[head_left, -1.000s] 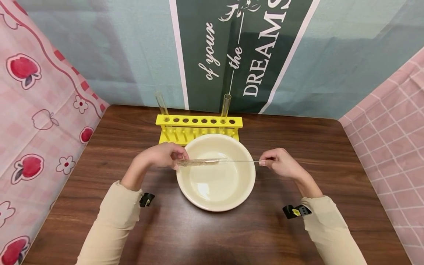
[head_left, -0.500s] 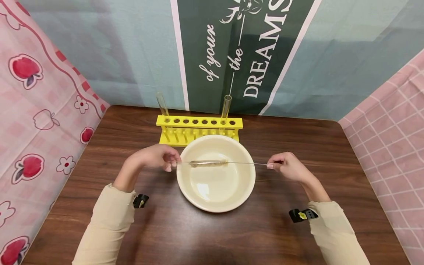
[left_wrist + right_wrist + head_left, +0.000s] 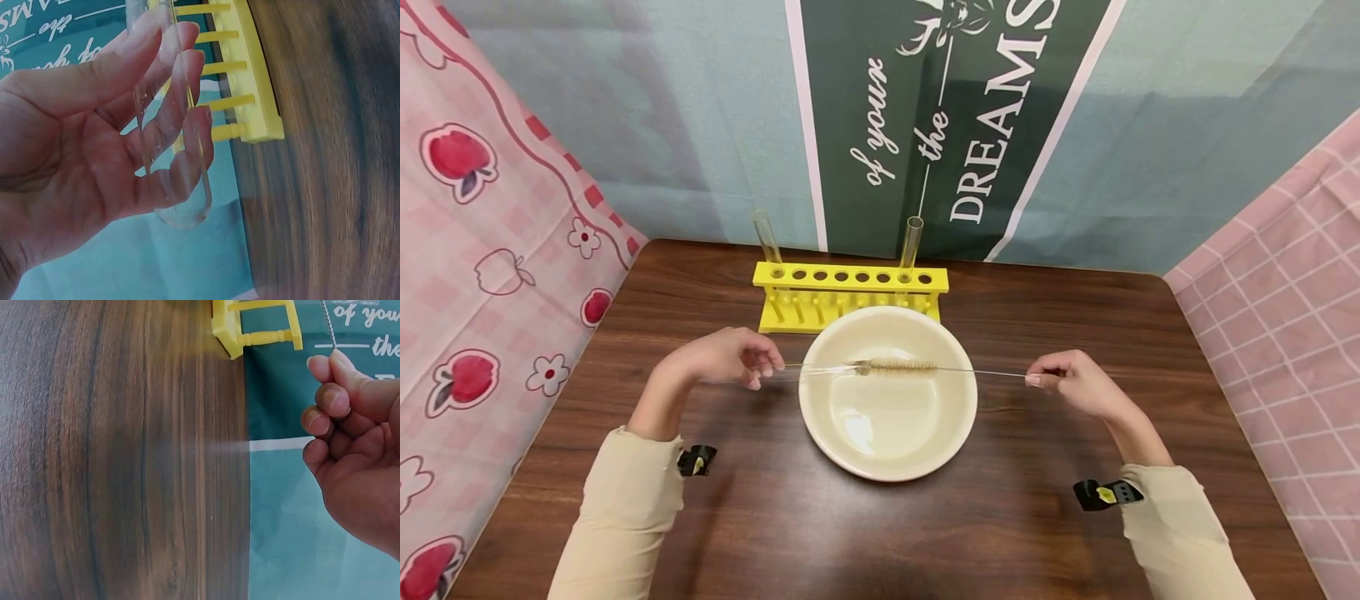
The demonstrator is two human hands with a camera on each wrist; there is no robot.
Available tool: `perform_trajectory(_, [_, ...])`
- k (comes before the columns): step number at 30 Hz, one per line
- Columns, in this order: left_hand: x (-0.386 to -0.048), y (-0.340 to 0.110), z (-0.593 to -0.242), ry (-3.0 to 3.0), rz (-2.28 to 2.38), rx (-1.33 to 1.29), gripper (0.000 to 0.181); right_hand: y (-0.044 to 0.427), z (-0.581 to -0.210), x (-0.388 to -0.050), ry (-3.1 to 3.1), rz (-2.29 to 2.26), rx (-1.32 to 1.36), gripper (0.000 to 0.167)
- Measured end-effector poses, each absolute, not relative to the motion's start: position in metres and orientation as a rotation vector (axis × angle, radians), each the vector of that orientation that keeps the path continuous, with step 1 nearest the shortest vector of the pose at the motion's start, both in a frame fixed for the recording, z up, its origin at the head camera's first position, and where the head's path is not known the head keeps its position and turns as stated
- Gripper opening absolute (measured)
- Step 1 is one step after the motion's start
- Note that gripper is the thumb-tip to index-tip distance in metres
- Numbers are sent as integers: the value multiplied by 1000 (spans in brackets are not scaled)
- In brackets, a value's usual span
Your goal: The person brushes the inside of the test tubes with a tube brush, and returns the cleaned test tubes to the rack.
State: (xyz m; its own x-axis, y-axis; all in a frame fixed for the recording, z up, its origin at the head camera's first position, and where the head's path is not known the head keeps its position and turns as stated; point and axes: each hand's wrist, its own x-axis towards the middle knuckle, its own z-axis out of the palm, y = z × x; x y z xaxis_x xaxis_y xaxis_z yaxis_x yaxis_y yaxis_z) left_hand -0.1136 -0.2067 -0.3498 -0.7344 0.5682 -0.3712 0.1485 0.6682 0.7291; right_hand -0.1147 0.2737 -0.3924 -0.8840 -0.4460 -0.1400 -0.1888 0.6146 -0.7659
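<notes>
My left hand [image 3: 718, 358] holds a clear glass test tube [image 3: 829, 372] nearly level, its mouth toward the bowl's middle. In the left wrist view, thumb and fingers wrap the tube [image 3: 182, 209], and its rounded end sticks out below them with small droplets on the glass. Thumb and forefinger of my right hand [image 3: 1078, 382] pinch the twisted wire handle [image 3: 329, 326] of a test tube brush [image 3: 901, 367]. The tan bristles lie over the cream bowl [image 3: 887, 475], mostly outside the tube; their left end is at its mouth.
Behind the bowl stands a yellow test tube rack [image 3: 850, 273] with two upright glass tubes, a left tube [image 3: 766, 236] and a right tube [image 3: 912, 243]. A hanging cloth [image 3: 700, 125] closes off the back of the wooden table [image 3: 880, 542].
Both hands have moved apart, left hand leftward and right hand rightward. The brush bristles, earlier inside the tube, have slid mostly out of its mouth.
</notes>
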Motion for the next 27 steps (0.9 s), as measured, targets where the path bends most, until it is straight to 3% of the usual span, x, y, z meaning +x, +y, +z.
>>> perform_trajectory(16, [-108, -221, -353, 2325, 973, 413, 33, 300, -398, -109, 2497, -1288, -585, 13])
perform_trajectory(27, [-106, -218, -355, 2369, 981, 415, 30, 304, -400, -110, 2422, -1470, -561, 12])
